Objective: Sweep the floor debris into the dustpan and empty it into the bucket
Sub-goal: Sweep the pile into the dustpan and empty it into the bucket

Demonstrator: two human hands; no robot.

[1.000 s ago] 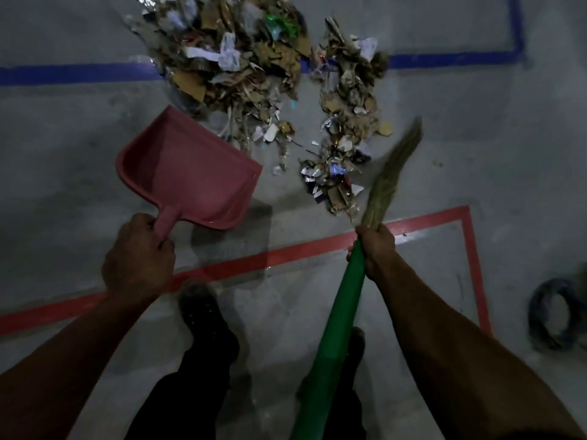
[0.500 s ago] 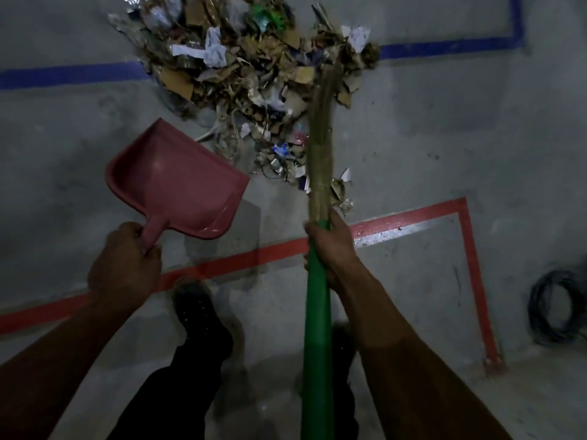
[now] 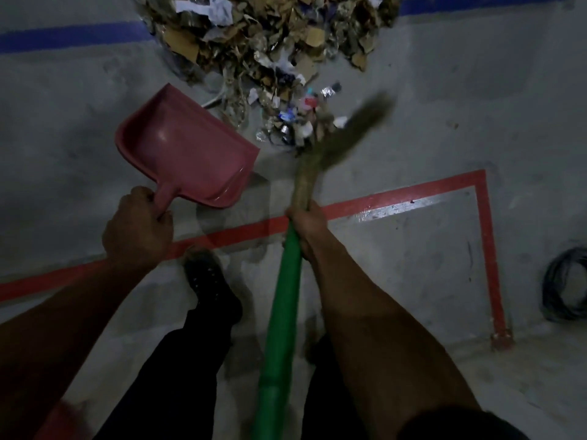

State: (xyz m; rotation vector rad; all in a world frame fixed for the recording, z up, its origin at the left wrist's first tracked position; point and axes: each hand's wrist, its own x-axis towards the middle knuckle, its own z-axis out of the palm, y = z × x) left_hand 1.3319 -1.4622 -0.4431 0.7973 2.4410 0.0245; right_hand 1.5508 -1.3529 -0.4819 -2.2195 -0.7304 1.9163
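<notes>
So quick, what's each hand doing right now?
Left hand: grips the dustpan handle.
Right hand: grips the broom.

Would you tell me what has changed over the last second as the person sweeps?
The broom bristles swung left into the debris, merging two piles into one, and are now swinging back right, blurred. The camera view drifted. Unchanged: the right hand grips the broom, the left hand holds the pink dustpan, which holds no debris.

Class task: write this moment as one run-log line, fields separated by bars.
left hand grips pink dustpan, empty | right hand grips broom | bristles blurred beside debris pile | bucket unseen
</notes>
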